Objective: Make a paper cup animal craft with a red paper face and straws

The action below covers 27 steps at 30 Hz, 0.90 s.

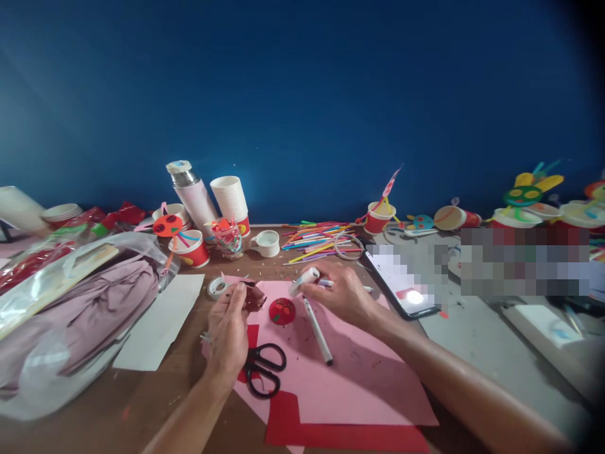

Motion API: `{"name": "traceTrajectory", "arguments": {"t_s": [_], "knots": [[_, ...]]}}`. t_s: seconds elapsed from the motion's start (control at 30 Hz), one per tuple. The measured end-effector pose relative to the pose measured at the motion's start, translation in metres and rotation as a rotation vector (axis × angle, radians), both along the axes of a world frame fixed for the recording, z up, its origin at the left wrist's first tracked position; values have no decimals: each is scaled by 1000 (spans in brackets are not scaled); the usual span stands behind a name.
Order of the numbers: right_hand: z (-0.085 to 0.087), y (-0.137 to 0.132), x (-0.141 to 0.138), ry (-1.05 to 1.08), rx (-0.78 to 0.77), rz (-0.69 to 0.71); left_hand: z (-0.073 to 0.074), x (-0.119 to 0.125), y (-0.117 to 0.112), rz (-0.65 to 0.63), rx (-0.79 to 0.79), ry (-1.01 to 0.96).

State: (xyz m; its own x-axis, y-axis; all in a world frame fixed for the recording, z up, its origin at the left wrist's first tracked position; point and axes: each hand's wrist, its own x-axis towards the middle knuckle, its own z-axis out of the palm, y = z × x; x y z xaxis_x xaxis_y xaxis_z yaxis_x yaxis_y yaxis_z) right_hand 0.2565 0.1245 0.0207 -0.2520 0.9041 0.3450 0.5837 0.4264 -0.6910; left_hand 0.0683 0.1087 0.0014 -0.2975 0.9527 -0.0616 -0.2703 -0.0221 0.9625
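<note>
My left hand (227, 334) pinches a small crumpled piece of dark red paper (254, 296) between thumb and fingers. My right hand (343, 295) grips a white marker pen (305, 280) just to the right of that paper. Between the hands, a round red paper disc (282, 311) with drawn markings lies on a pink paper sheet (350, 384). A second white marker (317, 331) rests on the sheet below my right hand. Black-handled scissors (265, 369) lie below the disc, close to my left wrist.
A phone (399, 284) with a lit screen lies right of the pink sheet. A roll of tape (217, 287), red paper (302, 422) and white paper (161, 321) lie nearby. Coloured straws (316, 243), paper cups (229, 198) and a flask (191, 195) stand behind; a plastic bag (78, 315) lies left.
</note>
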Motion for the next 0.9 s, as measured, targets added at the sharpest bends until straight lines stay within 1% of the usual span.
{"name": "traceTrajectory", "arguments": {"t_s": [0.07, 0.1, 0.17, 0.3, 0.4, 0.47, 0.53, 0.63, 0.7, 0.8, 0.9], "knots": [[5, -13, -9, 126, -71, 137, 2, 4, -2, -6, -38, -16], [5, -18, -14, 156, -86, 192, 4, 7, -4, -30, -59, -10], [3, -26, -22, 193, -69, 232, 7, 12, -9, -73, -86, 11], [-5, -29, -31, 202, -40, 199, 18, 18, -17, -85, -107, 47], [-6, -29, -33, 165, -20, 231, 22, 18, -19, -81, -86, 117], [-6, -30, -34, 126, 2, 242, 19, 18, -21, -80, -61, 146], [-5, -32, -34, 93, 9, 236, 13, 18, -22, -92, -44, 180], [-5, -35, -36, 115, -18, 210, 5, 20, -25, -129, -56, 245], [-6, -36, -36, 162, -76, 190, 3, 22, -27, -139, -93, 211], [-6, -35, -36, 164, -140, 177, 9, 24, -26, -121, -160, 108], [-6, -35, -36, 88, -95, 165, 17, 24, -25, -103, -195, 60]]}}
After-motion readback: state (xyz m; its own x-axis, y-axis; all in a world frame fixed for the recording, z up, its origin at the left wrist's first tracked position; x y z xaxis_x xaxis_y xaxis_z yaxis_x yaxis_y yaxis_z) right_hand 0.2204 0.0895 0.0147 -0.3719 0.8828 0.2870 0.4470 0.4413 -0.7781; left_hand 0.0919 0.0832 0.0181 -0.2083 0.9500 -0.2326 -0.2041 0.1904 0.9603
